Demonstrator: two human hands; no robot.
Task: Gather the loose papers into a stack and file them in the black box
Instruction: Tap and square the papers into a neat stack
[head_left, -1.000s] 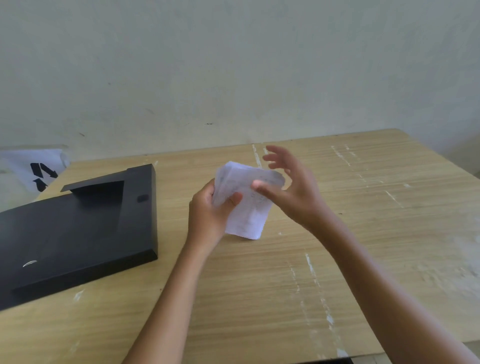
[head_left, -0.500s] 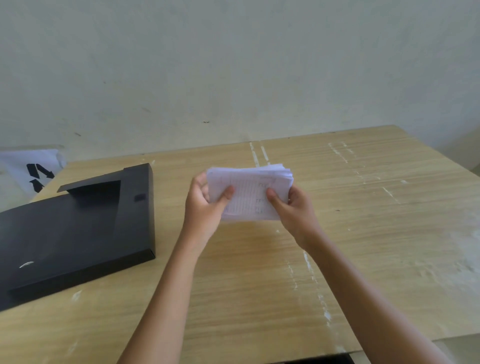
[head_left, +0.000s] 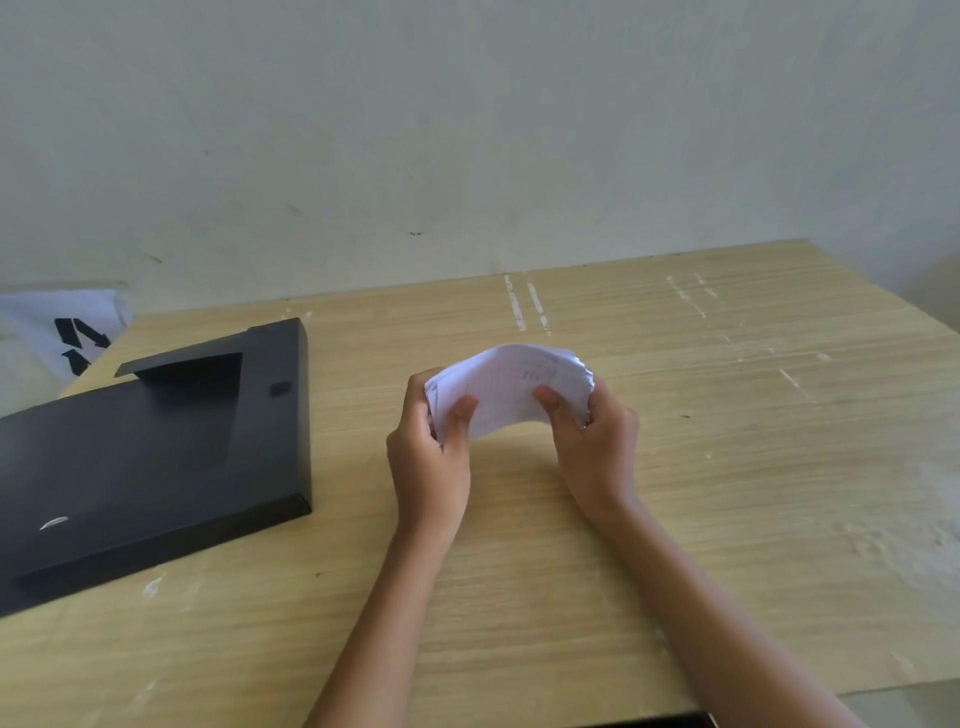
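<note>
The stack of papers (head_left: 506, 387) is gripped at both ends, the left hand (head_left: 428, 457) and right hand (head_left: 597, 447) each clamped on it with thumb in front, and it is bowed upward between them above the table (head_left: 727, 467). The bow should be released and the edges squared before filing. The black box (head_left: 150, 452) lies well to the left of the left hand. A pale wall (head_left: 467, 130) stands beyond the scuffed wooden surface.
</note>
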